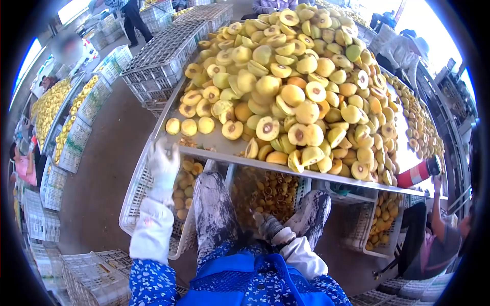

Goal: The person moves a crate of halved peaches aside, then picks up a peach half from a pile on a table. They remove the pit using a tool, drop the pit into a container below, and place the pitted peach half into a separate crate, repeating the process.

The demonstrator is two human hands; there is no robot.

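Observation:
My left hand (164, 162), in a white glove, is raised at the near left edge of the metal table (224, 153). Its fingers are apart, and I see nothing between them. Closest to it are a few loose yellow peach halves (189, 127) lying cut side down. My right hand (273, 228), in a greyish glove, is low between my knees, in front of a crate of brown pits and scraps (270, 191). Its fingers are curled; what they hold, if anything, is hidden. A large heap of halved peaches (306, 102) covers most of the tabletop, several showing brown centres.
Under the table's left end, a white crate (133, 196) holds more peach halves. Stacked crates (163, 56) stand beyond the left edge. At right, a person's hand (437, 184) is by a red cylinder (414, 174) on the table edge. Other people work around.

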